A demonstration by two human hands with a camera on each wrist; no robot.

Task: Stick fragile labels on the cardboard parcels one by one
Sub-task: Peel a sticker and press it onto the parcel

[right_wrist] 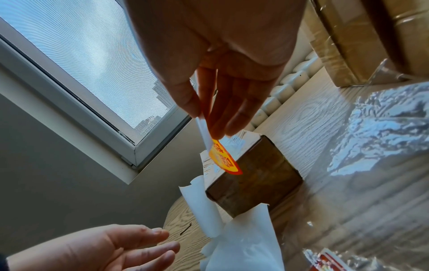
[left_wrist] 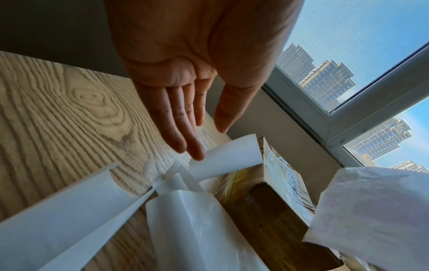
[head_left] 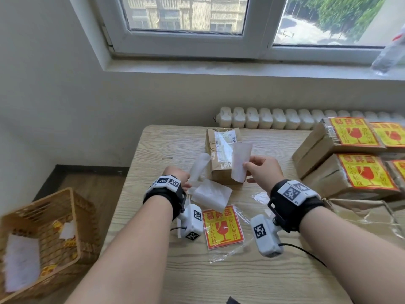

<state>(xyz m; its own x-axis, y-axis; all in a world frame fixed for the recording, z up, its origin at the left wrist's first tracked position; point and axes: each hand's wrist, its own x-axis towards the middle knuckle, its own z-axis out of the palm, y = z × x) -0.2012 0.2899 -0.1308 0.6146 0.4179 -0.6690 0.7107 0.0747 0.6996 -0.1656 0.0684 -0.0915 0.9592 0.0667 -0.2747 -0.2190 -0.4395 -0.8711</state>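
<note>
labelled parcels (head_left: 350,159) cut off R edge | basket (head_left: 39,227) cut off L edge | label (head_left: 241,161) print side hidden, head view

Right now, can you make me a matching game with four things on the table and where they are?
Things:
1. peeled label
2. small parcel
3. label pack
4. wicker basket

Places:
A. on the floor, left of the table
B. pinched in the right hand
C. flat on the table, between the wrists
D. standing mid-table, no fragile label on its visible faces

Pairs: 1-B, 2-D, 3-C, 4-A
</note>
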